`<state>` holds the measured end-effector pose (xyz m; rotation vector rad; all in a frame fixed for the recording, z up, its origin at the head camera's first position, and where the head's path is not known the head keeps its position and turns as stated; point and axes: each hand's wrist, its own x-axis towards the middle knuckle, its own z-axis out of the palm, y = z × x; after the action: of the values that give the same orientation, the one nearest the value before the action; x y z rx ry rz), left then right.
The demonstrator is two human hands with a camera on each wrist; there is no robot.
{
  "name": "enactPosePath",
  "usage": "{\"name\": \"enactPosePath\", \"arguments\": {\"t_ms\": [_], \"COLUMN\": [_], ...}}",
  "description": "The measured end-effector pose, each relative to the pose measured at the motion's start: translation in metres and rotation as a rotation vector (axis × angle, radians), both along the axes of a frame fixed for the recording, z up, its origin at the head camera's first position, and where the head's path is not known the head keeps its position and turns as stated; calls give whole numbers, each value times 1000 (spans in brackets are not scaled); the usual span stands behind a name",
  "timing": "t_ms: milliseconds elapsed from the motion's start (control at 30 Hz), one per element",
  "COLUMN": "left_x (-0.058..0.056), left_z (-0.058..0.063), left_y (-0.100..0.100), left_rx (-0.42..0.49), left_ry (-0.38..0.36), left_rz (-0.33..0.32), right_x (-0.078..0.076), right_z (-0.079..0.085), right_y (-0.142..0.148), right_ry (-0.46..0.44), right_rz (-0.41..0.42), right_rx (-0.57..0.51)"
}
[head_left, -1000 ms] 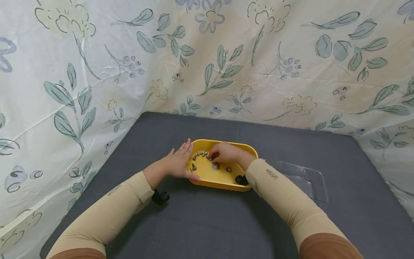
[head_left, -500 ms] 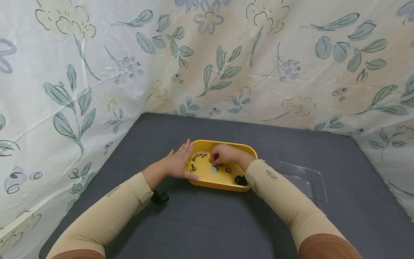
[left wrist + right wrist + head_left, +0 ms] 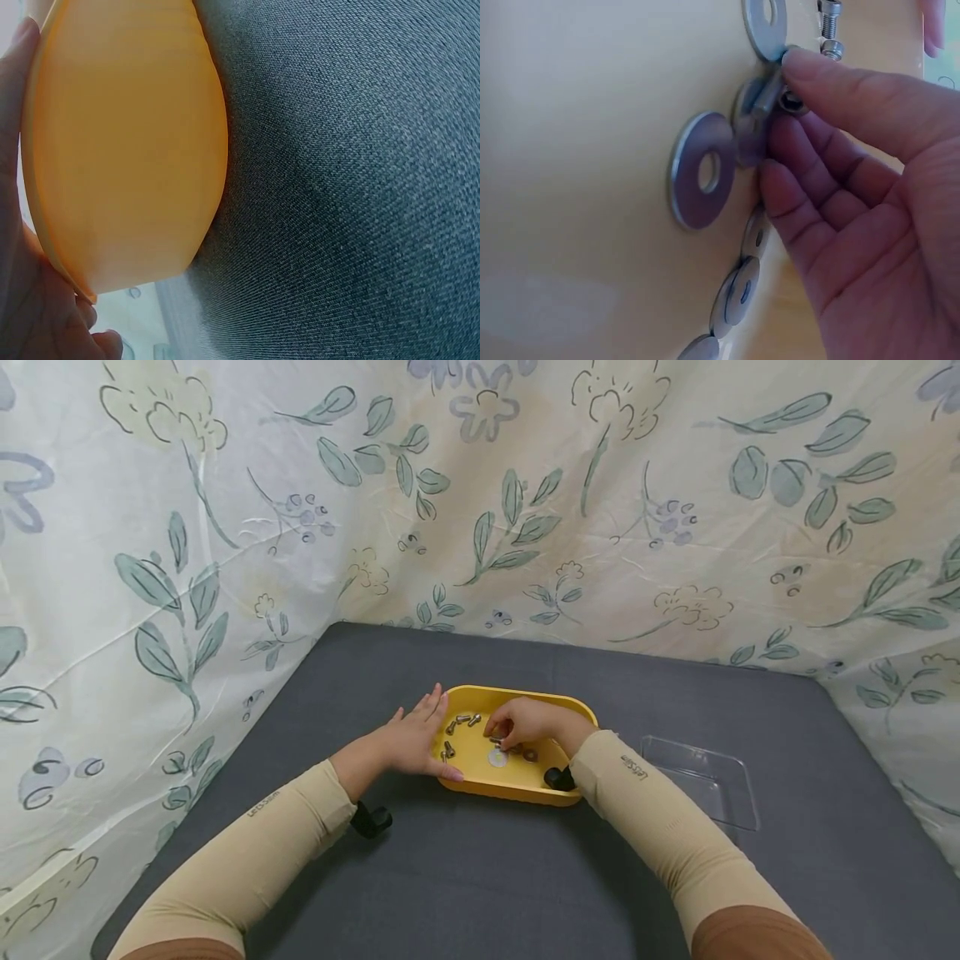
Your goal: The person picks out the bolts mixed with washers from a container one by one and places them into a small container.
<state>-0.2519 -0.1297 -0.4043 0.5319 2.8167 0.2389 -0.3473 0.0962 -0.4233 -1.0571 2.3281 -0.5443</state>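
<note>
My left hand [image 3: 412, 739] rests on the left end of a yellow tray [image 3: 510, 790], fingers spread along the rim and thumb at its near side. In the left wrist view the tray's outer wall [image 3: 135, 150] fills much of the frame. Inside the tray, my right hand [image 3: 528, 720] pinches a socket-head screw [image 3: 791, 101] between thumb and fingers, over a flat washer [image 3: 750, 142]. Another large washer [image 3: 703, 171] lies beside the fingertips. Several screws [image 3: 449, 749] lie at the tray's left end. Several more washers [image 3: 742, 289] show below the fingers in the right wrist view.
A clear plastic box [image 3: 708, 785] stands right of the tray, partly behind the right forearm. Dark grey cloth [image 3: 480, 868] covers the table. A floral curtain [image 3: 480, 510] hangs behind and at the sides. Black wrist cameras [image 3: 371, 818] sit under the wrists.
The right hand has shifted slightly right and down from near the screws, and its fingers have moved about among the washers. The left hand stays on the tray's rim.
</note>
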Motion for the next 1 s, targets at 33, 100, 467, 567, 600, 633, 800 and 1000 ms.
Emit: {"name": "enactPosePath", "arguments": {"t_ms": [33,100,467,567,600,633,800,1000], "left_x": [0,0,-2,-2,-2,-2,-2,-3], "left_z": [0,0,-2,-2,-2,-1,-1,-2], "left_y": [0,0,-1,-1,-1,-1,0,-1], "left_rx": [2,4,12,7,6,5,4,3], "left_ry": [-3,-8,-10,-8,-6,-6,-1,-5], "left_rz": [0,0,4,4,3,3,-3,2], "right_x": [-1,-1,-3,-2,-2,-2,-1,0], "right_z": [0,-1,1,2,2,3,4,5], "right_y": [1,2,4,5,5,5,7,6], "right_ry": [-12,-34,-76,-102,-117,-133,-197,-193], "right_rz": [1,2,-34,-33,-34,-35,-31,9], "right_rx": [4,7,-32,-31,-28,-25,-17,-30]}}
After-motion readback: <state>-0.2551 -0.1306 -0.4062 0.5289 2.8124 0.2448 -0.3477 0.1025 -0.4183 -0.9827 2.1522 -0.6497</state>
